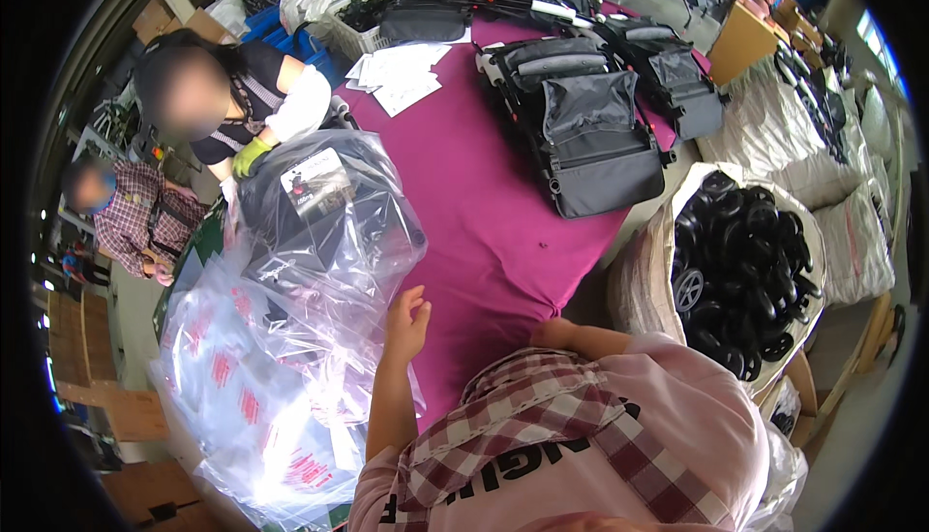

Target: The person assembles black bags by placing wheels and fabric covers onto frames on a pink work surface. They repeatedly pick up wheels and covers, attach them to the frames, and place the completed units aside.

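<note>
A worker in a pink top [677,387] and checked apron [527,411] is standing at a table spread with magenta cloth [464,193], the left hand [408,324] reaching out with its fingers loosely curled and holding nothing, just beside a clear plastic bag [392,222]. The right hand [554,332] is resting low at the cloth's near edge, where creases are gathering; its fingers are partly hidden, and whether they are pinching the fabric cannot be told. The bag is lying on the left part of the table, enclosing a dark item and a printed card [317,183], while a co-worker across from the left hand is placing a yellow-green glove [252,157] at its far edge. Nearer the worker, flat plastic sheets [218,377] with red print are spreading over the table's left side, catching a bright glare. White papers [402,77] are lying toward the far side, and dark frames with grey fabric panels [600,179] are lying at the far right. To the right of the table, a white sack [644,271] is standing open, brimming with black wheels [745,242]. Behind the co-worker, another person in a plaid shirt [131,208] is standing at left.
</note>
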Demonstrator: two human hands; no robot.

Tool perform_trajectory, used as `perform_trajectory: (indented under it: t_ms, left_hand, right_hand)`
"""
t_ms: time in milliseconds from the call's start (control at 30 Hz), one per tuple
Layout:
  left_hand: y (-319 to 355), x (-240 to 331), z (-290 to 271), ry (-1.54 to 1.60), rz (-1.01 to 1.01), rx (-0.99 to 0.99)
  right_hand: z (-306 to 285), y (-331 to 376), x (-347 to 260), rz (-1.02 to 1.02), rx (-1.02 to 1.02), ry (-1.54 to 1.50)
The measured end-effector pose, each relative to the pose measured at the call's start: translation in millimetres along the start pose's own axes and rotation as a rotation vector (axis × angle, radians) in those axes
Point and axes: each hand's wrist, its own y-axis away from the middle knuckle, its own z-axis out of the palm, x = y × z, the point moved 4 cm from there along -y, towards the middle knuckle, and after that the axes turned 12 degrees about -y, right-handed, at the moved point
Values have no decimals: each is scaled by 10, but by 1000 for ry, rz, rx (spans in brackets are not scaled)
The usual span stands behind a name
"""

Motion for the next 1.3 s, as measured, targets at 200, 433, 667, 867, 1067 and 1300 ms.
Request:
perform_trajectory:
  t_ms: [200, 433, 667, 867, 1067, 1300]
  left_hand:
    - [-293, 186, 534, -125, 4, -250]
    - [-1062, 258, 1718, -237, -86, -433]
    - [-2276, 634, 2516, 174, -374, -379]
    - [-2923, 1156, 2926, 49, -516, -456]
    - [-2614, 862, 3017, 644, -850, -557]
    - [-2319, 566, 2405, 898, -787, -565]
  right_hand:
    - [-493, -78, -250, -24, 207, -214]
    - [-2002, 43, 97, -389, 654, -201]
    - [-4740, 433, 1141, -153, 1495, -47]
    - [-5060, 68, 2378, 498, 941, -173]
    - [-5050, 106, 2032, 638, 690, -70]
    - [-4350, 191, 2090, 558, 570, -90]
